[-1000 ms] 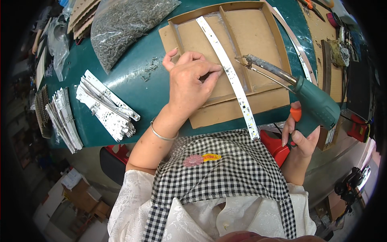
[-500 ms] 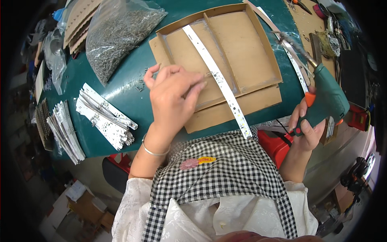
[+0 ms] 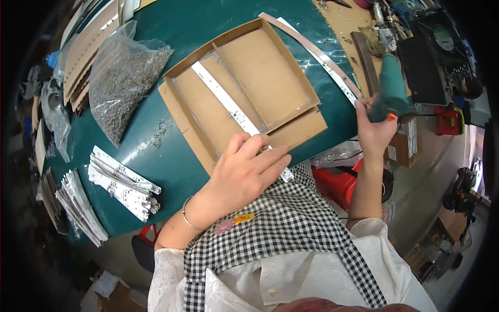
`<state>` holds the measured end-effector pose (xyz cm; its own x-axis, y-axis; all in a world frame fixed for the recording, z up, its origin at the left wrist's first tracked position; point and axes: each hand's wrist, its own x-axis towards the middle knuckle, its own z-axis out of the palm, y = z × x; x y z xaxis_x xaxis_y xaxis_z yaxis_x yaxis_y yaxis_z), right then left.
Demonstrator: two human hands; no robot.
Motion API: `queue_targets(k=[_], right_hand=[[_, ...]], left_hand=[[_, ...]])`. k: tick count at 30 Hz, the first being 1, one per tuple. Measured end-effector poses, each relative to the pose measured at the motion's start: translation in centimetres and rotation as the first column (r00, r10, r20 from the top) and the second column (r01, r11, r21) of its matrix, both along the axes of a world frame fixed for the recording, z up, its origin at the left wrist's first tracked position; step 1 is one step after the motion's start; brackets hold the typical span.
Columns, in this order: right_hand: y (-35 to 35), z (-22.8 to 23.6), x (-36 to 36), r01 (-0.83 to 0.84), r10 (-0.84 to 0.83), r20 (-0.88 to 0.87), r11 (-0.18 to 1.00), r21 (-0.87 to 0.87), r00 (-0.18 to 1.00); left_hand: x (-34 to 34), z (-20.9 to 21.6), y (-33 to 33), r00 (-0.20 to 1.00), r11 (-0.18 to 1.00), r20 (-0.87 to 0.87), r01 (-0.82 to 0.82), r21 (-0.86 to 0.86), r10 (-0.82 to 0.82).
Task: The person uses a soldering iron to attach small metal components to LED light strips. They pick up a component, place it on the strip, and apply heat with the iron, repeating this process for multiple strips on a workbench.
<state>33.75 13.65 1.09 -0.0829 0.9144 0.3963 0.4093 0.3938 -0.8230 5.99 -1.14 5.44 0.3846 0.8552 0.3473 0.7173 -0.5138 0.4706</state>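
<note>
The white strip [image 3: 243, 119] lies across the cardboard tray [image 3: 275, 67], seemingly light and bendable, best held by its edges. The left hand [image 3: 248, 169] covers it, fingers loosely bent, grip unclear; the right hand [image 3: 375, 131] grips the green soldering gun [image 3: 393, 86].

I have a tray [image 3: 270, 67] on the tabletop [image 3: 208, 21], a circuit strip [image 3: 223, 99] lying across its left compartment and reaching past its near side. Left of the tray, my camera shows a bag [image 3: 125, 78]; loose small parts [image 3: 160, 134] lie before it, strip bundles [image 3: 122, 182] nearer still. More strips [image 3: 340, 79] lie right.
</note>
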Motion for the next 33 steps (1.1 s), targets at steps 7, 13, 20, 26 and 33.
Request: queue_targets(k=[7, 13, 20, 26, 33], right_hand=[[2.7, 0.4, -0.7, 0.071, -0.199, 0.436, 0.954, 0.291, 0.878], [4.3, 0.2, -0.6, -0.053, -0.128, 0.596, 0.960, 0.277, 0.793], [6.2, -2.7, 2.8, -0.108, -0.070, 0.631, 0.965, 0.239, 0.773], [6.7, -2.5, 2.6, -0.119, -0.073, 0.655, 0.962, 0.245, 0.752], [6.2, -1.4, 3.5, 0.085, -0.212, 0.535, 0.964, 0.252, 0.818]], left_hand=[[-0.1, 2.0, -0.4, 0.987, 0.998, -0.153, 0.045, 0.036, -0.039], [-2.2, 6.1, -3.7, 0.968, 0.993, -0.238, -0.061, 0.104, 0.084], [-8.0, 9.5, -10.5, 0.901, 0.939, -0.266, -0.336, 0.076, 0.344], [-11.5, 9.8, -16.4, 0.748, 0.792, -0.296, -0.609, 0.049, 0.594], [-15.3, 6.3, -18.5, 0.648, 0.711, -0.369, -0.701, 0.056, 0.667]])
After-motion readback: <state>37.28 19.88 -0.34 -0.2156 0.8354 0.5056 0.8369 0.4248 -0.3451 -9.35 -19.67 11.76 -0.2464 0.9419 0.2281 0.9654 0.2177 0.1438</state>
